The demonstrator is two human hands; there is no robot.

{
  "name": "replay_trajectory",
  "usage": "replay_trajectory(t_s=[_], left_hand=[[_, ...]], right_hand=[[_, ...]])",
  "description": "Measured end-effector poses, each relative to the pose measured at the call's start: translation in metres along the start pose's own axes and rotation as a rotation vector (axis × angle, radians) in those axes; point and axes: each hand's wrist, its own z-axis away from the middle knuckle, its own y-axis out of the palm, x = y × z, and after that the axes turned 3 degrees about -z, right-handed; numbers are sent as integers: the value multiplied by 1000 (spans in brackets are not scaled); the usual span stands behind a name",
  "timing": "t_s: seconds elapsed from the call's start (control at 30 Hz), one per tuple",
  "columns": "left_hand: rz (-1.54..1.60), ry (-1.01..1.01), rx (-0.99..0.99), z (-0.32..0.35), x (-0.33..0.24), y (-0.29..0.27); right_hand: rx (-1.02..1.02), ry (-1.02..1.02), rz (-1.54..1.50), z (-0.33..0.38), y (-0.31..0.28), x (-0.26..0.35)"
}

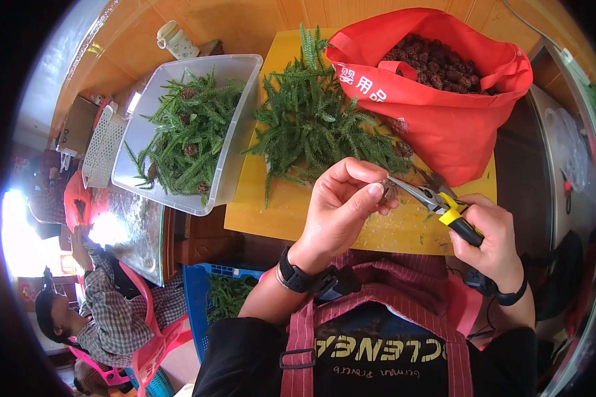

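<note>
The left hand [341,208] was curled around a small brown cone [387,190], pinching it between thumb and fingertips just above the near edge of a yellow board [278,198]. The right hand [487,241] was wrapped tight around the yellow and black handles of a pair of pliers [430,198], and the thin metal nose of the pliers reached left to touch the cone at the left hand's fingertips. Whether the nose actually gripped the cone could not be told. Both wrists wore dark bands, and a striped red apron [377,317] covered the person's front below the hands. On the board, beyond the hands, lay a loose pile of green needle-like sprigs [311,126], with a few small brown cones among them near its right side. To the right of the pile, partly on the board, stood a red cloth bag [444,126] with its mouth open, full of dark brown cones [437,66]. To the left of the board sat a clear plastic tub [235,119] holding more green sprigs and a few cones. A blue crate [195,298] with greens in it stood lower down, and another person in a checked shirt [112,311] sat at the far left.
</note>
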Motion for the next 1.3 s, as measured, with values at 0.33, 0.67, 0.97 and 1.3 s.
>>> replay_trajectory(t_s=[0.33, 0.67, 0.97, 1.3], left_hand=[[-330, 148, -123, -4, -15, 16], [-1298, 744, 5, -9, -11, 4], [-127, -121, -29, -8, -17, 5], [-591, 284, -140, -5, -4, 14]], right_hand=[[-82, 9, 3, -1, 10, 2], [-57, 64, -33, 1, 13, -1], [-99, 59, -33, 1, 12, 1], [-96, 83, -37, 5, 12, 4]])
